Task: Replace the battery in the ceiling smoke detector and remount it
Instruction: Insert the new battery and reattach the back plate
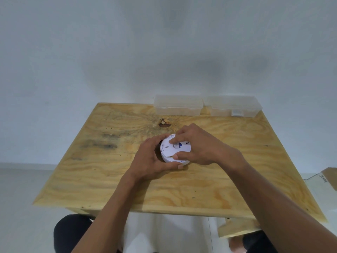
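A round white smoke detector (168, 149) lies on the plywood table (102, 176), near its middle, with its back side up. My left hand (151, 161) grips its left and near rim, fingers curled round the far edge and thumb along the front. My right hand (198, 145) covers its right half, with fingertips pressing on the top near a blue mark and the thumb against the near rim. What lies under my right fingers is hidden.
Two clear plastic boxes, one (177, 105) left and one (235, 106) right, stand closed at the table's far edge against the white wall. A cardboard box (328, 178) sits on the floor to the right. My knees show below the table's near edge.
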